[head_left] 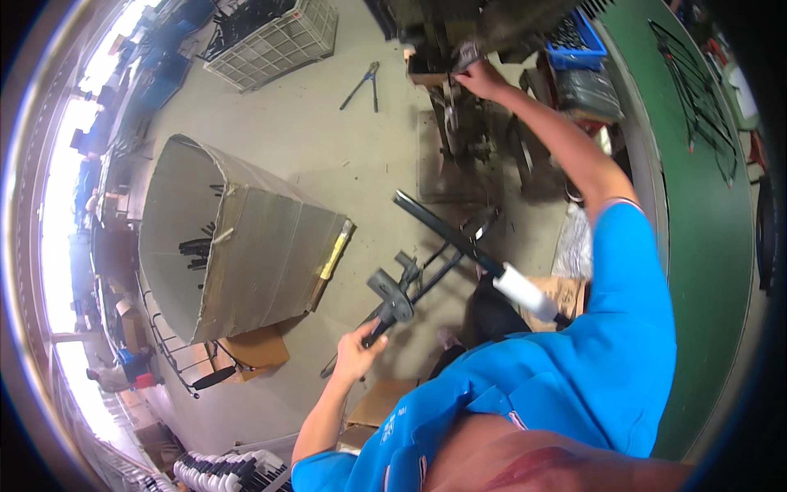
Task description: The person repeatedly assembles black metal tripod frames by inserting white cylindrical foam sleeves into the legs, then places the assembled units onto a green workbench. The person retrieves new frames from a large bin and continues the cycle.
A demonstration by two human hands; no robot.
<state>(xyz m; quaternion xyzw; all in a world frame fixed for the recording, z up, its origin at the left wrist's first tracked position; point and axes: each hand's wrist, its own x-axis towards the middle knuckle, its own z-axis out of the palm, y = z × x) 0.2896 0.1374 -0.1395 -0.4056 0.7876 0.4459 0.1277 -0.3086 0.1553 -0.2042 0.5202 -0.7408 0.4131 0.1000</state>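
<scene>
My left hand, low and left of centre, is closed around one end of a black metal frame. The frame runs up and to the right across mid-frame; one bar has a white wrapped sleeve near my chest. My right hand is stretched to the top centre, fingers pinched on a small part at a dark machine. A large cardboard bin holding black rods sits at left. Bolt cutters lie on the floor above.
</scene>
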